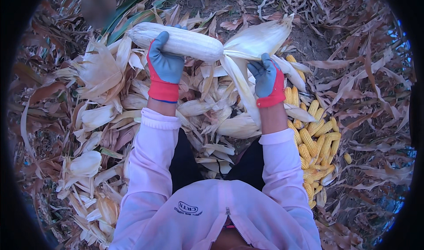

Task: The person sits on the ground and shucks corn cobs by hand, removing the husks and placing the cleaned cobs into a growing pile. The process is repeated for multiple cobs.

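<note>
Across the far middle lies an ear of corn (198,46), pale and still wrapped in smooth inner husk. My left hand (165,64), in a grey and red work glove, is closed around its left part. At the ear's right end, loose husk leaves (256,38) fan out, one upward and one hanging down. My right hand (266,78), gloved alike, is closed on these leaves close to where they join the ear. Its fingertips are partly hidden behind the husk.
A heap of bare yellow corn cobs (316,144) lies right of my right forearm. Pale stripped husks (99,73) pile up at the left and between my arms. Dry brown leaves (362,86) cover the ground around. Green leaves (128,7) lie at the far left.
</note>
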